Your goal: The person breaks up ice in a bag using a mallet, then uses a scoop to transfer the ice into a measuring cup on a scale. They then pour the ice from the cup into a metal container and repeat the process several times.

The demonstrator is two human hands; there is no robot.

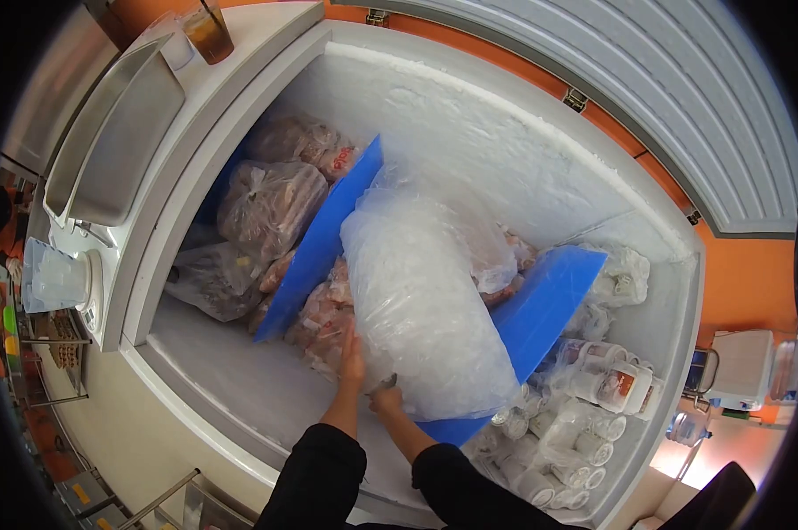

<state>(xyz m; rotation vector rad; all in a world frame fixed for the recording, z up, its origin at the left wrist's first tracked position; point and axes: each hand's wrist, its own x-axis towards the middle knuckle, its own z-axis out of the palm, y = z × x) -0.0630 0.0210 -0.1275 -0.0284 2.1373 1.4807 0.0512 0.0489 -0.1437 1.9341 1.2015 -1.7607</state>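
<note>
A large clear plastic bag of ice (421, 300) lies across the middle of an open chest freezer, on top of bagged meat (319, 314). My left hand (352, 358) rests upright against the near left side of the ice bag, its fingers stretched out and together. Close to its right, my right hand (385, 400) is closed at the bag's lower left side. A small dark grey, metal-looking piece (389, 381) sticks out of the right fist; its kind cannot be made out.
Two blue dividers, one left (328, 234) and one right (549, 291), split the freezer. Bagged meat (271, 208) fills the left section, white-lidded containers (584, 433) the right. A steel pan (121, 146), a drink glass (207, 35) and a scale (90, 287) stand on the left ledge.
</note>
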